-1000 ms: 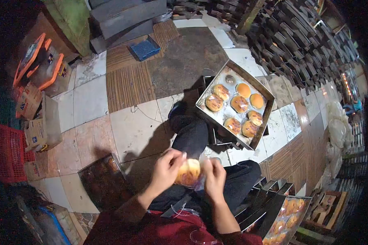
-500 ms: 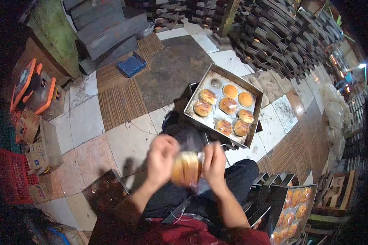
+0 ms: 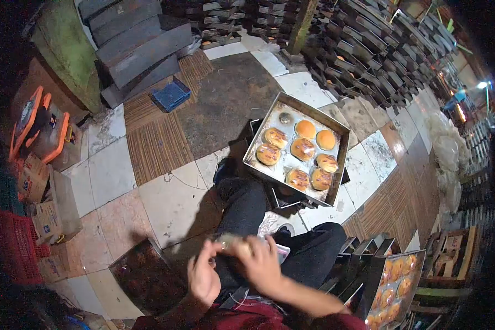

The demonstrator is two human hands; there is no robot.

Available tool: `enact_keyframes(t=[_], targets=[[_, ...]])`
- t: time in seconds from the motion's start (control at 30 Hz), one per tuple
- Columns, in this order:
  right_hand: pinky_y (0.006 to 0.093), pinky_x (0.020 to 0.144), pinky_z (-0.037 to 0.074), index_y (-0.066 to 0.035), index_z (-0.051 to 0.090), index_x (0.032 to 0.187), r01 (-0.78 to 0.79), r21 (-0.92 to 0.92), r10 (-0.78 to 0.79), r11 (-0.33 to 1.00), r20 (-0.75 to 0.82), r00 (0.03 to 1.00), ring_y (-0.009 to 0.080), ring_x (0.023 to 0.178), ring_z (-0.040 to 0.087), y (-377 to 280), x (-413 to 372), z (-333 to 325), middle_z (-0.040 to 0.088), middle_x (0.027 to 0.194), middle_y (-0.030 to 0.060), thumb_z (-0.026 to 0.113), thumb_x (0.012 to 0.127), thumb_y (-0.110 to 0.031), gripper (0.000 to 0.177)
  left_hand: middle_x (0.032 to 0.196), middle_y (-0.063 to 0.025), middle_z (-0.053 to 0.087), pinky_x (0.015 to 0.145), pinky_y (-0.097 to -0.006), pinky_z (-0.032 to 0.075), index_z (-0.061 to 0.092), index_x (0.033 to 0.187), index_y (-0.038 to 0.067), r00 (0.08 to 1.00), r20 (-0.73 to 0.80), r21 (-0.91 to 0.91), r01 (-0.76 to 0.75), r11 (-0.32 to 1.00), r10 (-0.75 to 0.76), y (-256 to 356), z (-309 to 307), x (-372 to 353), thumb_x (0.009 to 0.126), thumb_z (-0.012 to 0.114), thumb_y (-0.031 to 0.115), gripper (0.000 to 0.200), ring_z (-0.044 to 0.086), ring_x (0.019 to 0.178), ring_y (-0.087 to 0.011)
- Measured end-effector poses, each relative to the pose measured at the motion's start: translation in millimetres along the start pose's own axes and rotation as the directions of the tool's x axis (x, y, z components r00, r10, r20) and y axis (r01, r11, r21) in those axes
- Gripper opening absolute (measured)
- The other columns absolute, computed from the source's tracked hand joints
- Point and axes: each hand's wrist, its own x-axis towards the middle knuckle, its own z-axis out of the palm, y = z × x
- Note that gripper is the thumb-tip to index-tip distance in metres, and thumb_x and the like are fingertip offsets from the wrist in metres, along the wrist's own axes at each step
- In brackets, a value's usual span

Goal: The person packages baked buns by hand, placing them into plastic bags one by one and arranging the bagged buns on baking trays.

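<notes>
Over my lap, a bagged bun (image 3: pixel 229 240) shows only as a blurred, pale strip between my hands. My right hand (image 3: pixel 261 267) wraps over it from the right and hides most of it. At its left end, my left hand (image 3: pixel 205 278) pinches with thumb and fingertips, palm turned inward. A pale, pink-edged flat item (image 3: pixel 282 252) pokes out beyond my right hand on my thigh. In front of my knees stands a square metal tray (image 3: pixel 336 159) with several round glazed buns (image 3: pixel 302 149), some topped with dark streaks.
Another tray of buns (image 3: pixel 396 286) leans at lower right. A dark tray (image 3: pixel 148 278) lies on the floor at left. Farther off are a blue tray (image 3: pixel 171 96), orange-handled boxes (image 3: pixel 63 135), a red crate (image 3: pixel 22 234) and tall stacks of dark trays (image 3: pixel 368 55).
The bun in clear plastic, earlier held up between both hands, is now lower and turned, mostly covered by my right hand. My right hand has moved left across it; my left hand has dropped.
</notes>
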Motion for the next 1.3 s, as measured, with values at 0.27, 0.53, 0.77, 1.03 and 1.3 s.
enact_keyframes(t=[0.27, 0.53, 0.77, 1.03, 1.3], targets=[[0.0503, 0.100, 0.028, -0.004, 0.040, 0.129, -0.359, -0.333, 0.141, 0.872, -0.531, 0.835, 0.0427, 0.118, 0.039, 151, 162, -121, 0.036, 0.131, 0.0265, 0.059, 0.083, -0.025, 0.054, 0.102, -0.0045, 0.055, 0.074, -0.0295, 0.044, 0.051, 0.115, 0.008, 0.988, 0.083, -0.136, -0.122, 0.983, 0.134, 4, -2, 16, 0.089, 0.052, 0.022, 0.030, 0.054, 0.089, -0.0149], [0.0318, 0.087, 0.042, -0.003, 0.060, 0.104, 0.229, 0.491, 0.204, 0.841, -0.678, 0.706, 0.0200, 0.096, 0.057, 123, 108, -216, 0.059, 0.108, 0.0094, 0.049, 0.092, -0.019, 0.024, 0.097, -0.0117, 0.055, 0.079, -0.0340, 0.043, 0.050, 0.110, 0.002, 0.551, 0.439, 0.544, -0.792, 0.278, 0.710, -71, -3, 49, 0.083, 0.058, 0.010, 0.029, 0.054, 0.089, -0.0241], [0.0322, 0.086, 0.043, -0.002, 0.060, 0.103, 0.204, 0.468, 0.249, 0.860, -0.733, 0.633, 0.0207, 0.096, 0.057, 127, 56, -243, 0.060, 0.107, 0.0102, 0.049, 0.091, -0.019, 0.023, 0.099, -0.0111, 0.054, 0.082, -0.0371, 0.038, 0.051, 0.109, 0.002, 0.518, 0.514, 0.580, -0.797, 0.168, 0.684, -75, 13, 48, 0.080, 0.059, 0.012, 0.031, 0.053, 0.089, -0.0246], [0.0327, 0.085, 0.044, -0.001, 0.060, 0.103, 0.251, 0.442, 0.202, 0.861, -0.750, 0.630, 0.0216, 0.096, 0.057, 107, 40, -256, 0.060, 0.106, 0.0111, 0.050, 0.090, -0.018, 0.023, 0.099, -0.0102, 0.054, 0.083, -0.0385, 0.036, 0.052, 0.107, 0.003, 0.483, 0.468, 0.579, -0.801, 0.156, 0.740, -71, 4, 45, 0.080, 0.060, 0.014, 0.031, 0.053, 0.090, -0.0249], [0.0331, 0.084, 0.045, -0.001, 0.060, 0.102, 0.281, 0.420, 0.153, 0.863, -0.747, 0.647, 0.0224, 0.095, 0.058, 82, 37, -263, 0.060, 0.104, 0.0120, 0.051, 0.089, -0.017, 0.023, 0.100, -0.0110, 0.053, 0.084, -0.0390, 0.036, 0.051, 0.107, 0.003, 0.484, 0.422, 0.595, -0.786, 0.168, 0.767, -73, -4, 48, 0.080, 0.060, 0.016, 0.032, 0.051, 0.091, -0.0257]])
